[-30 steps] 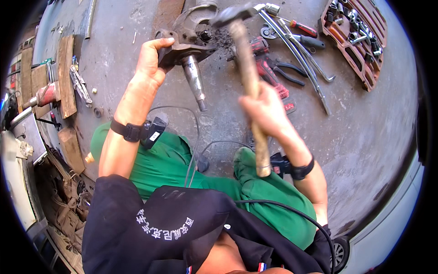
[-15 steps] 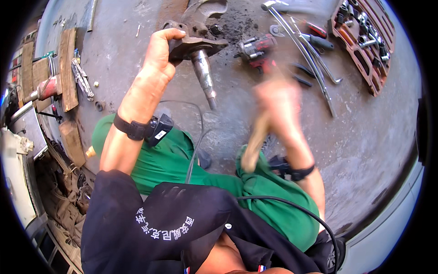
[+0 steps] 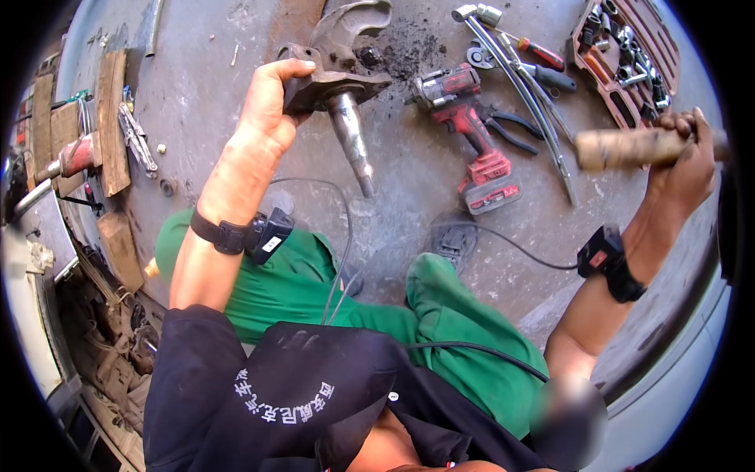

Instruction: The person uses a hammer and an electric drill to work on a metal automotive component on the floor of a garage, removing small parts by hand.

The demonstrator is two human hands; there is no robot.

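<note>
Head view: left hand (image 3: pixel 267 106) grasps steering knuckle (image 3: pixel 334 82); right hand (image 3: pixel 684 153) clenches wooden handle (image 3: pixel 625 147).

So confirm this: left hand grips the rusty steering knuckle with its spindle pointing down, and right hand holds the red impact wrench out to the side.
Not quite. The right hand holds a wooden handle, not the red impact wrench, which lies on the concrete floor. The left hand does grip the steering knuckle, spindle down. The head view shows it.

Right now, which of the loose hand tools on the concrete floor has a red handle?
The red-handled screwdriver, lying near the top beside the open red socket case. The black-handled pliers and the long chrome wrenches next to it show no red.
</note>
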